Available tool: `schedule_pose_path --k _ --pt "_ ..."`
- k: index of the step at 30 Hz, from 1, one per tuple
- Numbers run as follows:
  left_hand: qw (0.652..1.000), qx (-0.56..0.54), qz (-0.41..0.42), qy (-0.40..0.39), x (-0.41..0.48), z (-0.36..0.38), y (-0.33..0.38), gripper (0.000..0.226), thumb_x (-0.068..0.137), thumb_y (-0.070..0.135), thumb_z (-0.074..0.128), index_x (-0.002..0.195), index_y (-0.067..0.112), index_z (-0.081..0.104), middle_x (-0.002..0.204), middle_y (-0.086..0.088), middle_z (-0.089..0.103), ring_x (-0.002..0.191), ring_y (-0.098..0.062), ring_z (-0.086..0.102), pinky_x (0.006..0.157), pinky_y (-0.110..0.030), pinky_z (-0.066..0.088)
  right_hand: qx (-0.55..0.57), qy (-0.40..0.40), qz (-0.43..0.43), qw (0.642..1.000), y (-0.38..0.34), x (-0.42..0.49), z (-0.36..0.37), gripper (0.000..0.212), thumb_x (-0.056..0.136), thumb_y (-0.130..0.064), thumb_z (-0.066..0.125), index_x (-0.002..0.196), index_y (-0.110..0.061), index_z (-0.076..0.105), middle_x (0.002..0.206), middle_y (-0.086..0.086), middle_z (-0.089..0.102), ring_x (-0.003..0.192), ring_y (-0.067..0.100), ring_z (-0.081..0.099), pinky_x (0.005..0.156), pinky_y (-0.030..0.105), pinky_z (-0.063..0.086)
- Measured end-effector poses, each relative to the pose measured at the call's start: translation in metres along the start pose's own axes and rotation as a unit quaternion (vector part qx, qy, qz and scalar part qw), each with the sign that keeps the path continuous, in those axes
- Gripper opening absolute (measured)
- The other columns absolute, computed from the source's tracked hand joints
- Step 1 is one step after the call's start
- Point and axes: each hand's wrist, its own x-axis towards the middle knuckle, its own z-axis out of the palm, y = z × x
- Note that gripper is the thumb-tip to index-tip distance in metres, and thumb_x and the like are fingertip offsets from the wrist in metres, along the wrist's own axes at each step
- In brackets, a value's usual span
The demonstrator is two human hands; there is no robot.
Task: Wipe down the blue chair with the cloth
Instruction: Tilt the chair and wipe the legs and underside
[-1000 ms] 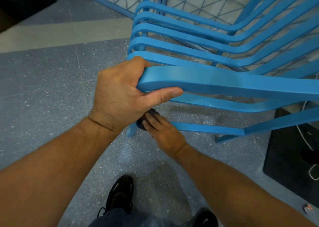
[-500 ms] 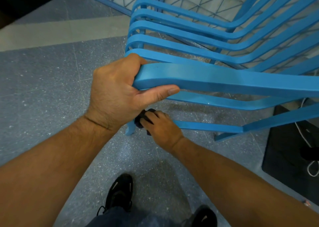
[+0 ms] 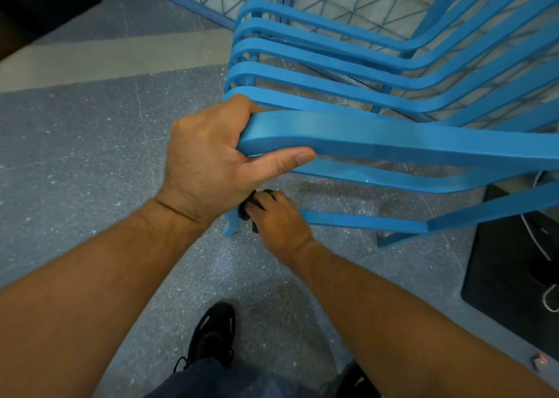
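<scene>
The left hand [image 3: 208, 161] grips the front end of the slatted blue metal chair's [image 3: 378, 138] armrest, while lower down the right hand [image 3: 279, 223] presses a dark bunched cloth [image 3: 245, 208] against the chair's front leg, above the speckled grey floor [image 3: 75, 155].

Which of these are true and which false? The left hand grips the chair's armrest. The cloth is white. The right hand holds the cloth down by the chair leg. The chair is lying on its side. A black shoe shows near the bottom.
1. The left hand grips the armrest of the blue chair: true.
2. The cloth is white: false, it is dark, almost black.
3. The right hand holds the cloth low down by the chair leg: true.
4. The chair is lying on its side: false, it stands upright on the floor.
5. A black shoe shows near the bottom: true.
</scene>
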Motion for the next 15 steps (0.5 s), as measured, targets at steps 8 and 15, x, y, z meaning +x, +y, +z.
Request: schedule_pose_path --k 8,15 --pt "0.999 -0.023 -0.001 -0.03 0.003 -0.007 0.004 0.039 0.084 0.063 0.055 0.084 0.024 0.054 0.069 0.026 0.042 0.067 0.0 0.046 0.055 -0.001 0.033 0.399 0.039 0.341 0.85 -0.051 0.02 -0.04 0.016 0.092 -0.005 0.051 0.096 -0.006 0.066 0.096 0.017 0.063 0.076 0.022 0.062 0.065 0.02 0.053" --pt "0.999 -0.023 -0.021 -0.029 0.002 -0.006 0.002 0.045 0.083 0.062 0.057 0.084 0.016 0.061 0.067 0.024 0.044 0.063 -0.004 0.048 0.053 -0.003 0.035 0.589 0.064 0.364 0.719 -0.055 0.014 -0.051 0.014 0.093 -0.006 0.055 0.103 -0.005 0.066 0.09 0.011 0.068 0.066 0.007 0.067 0.056 0.023 0.056"
